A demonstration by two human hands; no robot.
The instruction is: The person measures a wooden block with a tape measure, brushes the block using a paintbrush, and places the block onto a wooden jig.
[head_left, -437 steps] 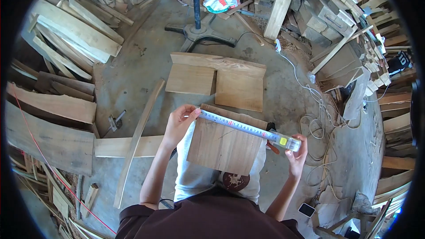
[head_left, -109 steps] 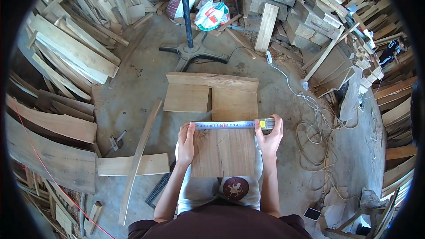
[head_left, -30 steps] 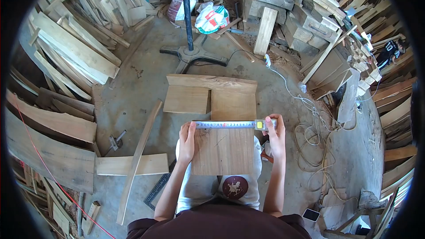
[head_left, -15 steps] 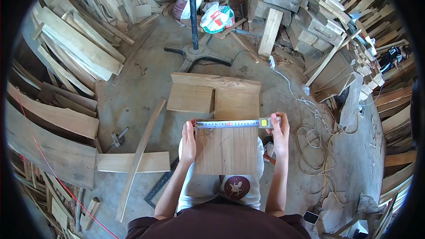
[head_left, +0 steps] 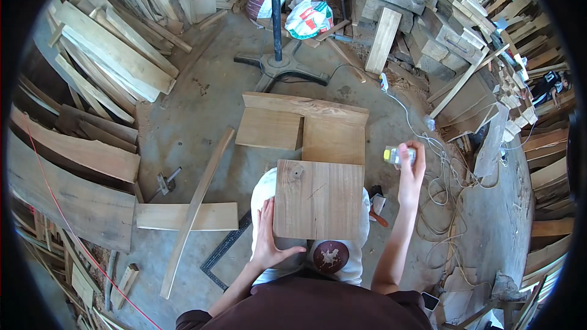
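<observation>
A square wooden board (head_left: 318,198) with a knot near its upper left corner rests across my lap. My left hand (head_left: 267,244) is at the board's lower left, fingers stretched along its left edge and thumb spread out below it. Off to the right of the board, my right hand (head_left: 414,162) is closed around a tape measure (head_left: 397,156) with a yellow spot on its case. No blade shows out of the case. Beyond the board lie two flat wooden pieces, one on the left (head_left: 269,128) and one on the right (head_left: 333,139), with a narrow plank (head_left: 306,106) along their far side.
A carpenter's square (head_left: 223,250) lies left of my legs, near a long wooden strip (head_left: 197,214) crossing a short board (head_left: 220,216). An orange-handled tool (head_left: 378,215) lies at right. Cables (head_left: 437,189) coil on the floor. A black stand (head_left: 281,67) rises ahead. Stacked timber surrounds the floor.
The tape's blade, stretched across the board before, is back in its case. My right hand has moved right with the tape measure. My left hand has slid down the board's left edge and spread.
</observation>
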